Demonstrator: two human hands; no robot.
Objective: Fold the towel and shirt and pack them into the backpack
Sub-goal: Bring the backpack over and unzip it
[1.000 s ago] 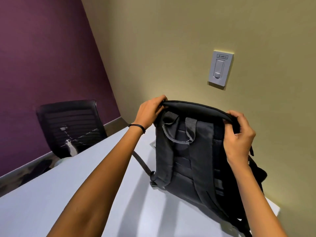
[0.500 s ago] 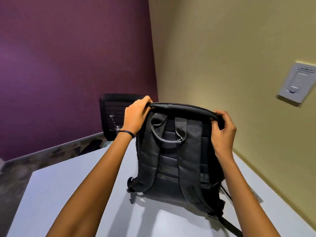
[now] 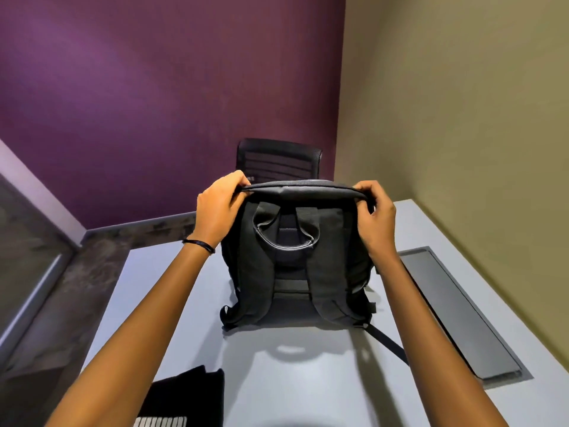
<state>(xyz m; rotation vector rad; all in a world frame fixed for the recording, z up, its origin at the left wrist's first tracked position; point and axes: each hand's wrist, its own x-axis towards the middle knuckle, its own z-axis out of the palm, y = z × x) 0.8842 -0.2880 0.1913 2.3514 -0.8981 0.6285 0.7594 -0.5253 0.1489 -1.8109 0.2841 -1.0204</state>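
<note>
At lower left, now takes in a dark cloth (image 3: pixel 187 392) on the table (image 3: pixel 308 380), unseen in the earlier frames; cannot tell whether shirt or towel, nor how well folded. Grips the backpack (image 3: pixel 295 272) at its top left corner with the left hand (image 3: pixel 220 208), fingers curled over the rim. Has swung the backpack round from beside the beige wall to mid-table, upright, with straps toward the body and the chair (image 3: pixel 278 160) just behind. Pinches the top right corner with the right hand (image 3: pixel 374 217), fingers curled on the edge. Reads as squaring the backpack up for opening: shows no zip drawn, with the mouth hidden on the far side. Leaves the packing itself undone, though puts the cloth within easy reach below the left arm. Further right, brings a dark recessed panel (image 3: pixel 455 312) in the table into view, well apart from the backpack.
</note>
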